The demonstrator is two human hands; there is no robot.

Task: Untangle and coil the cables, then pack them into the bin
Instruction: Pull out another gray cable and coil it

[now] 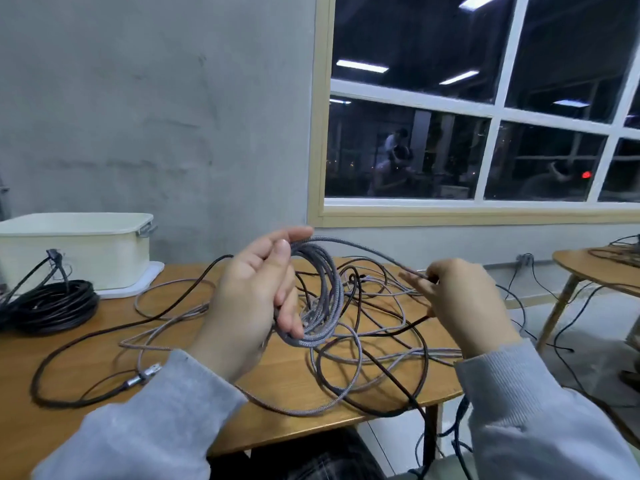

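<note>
Coiling the grey braided cable: the left hand grips the finished loops, fingers curled round the bundle, holding it up off the wooden table so the turns likely stay stacked. The right hand pinches the free run of the same cable near the fingertips, probably to feed the next turn. The rest of the grey cable lies crossed with a dark brown cable on the table; which passes over which is hard to tell. A black coil sits beside the cream bin, far left; the bin's inside is hidden. More cable drops over the table edge, out of sight.
</note>
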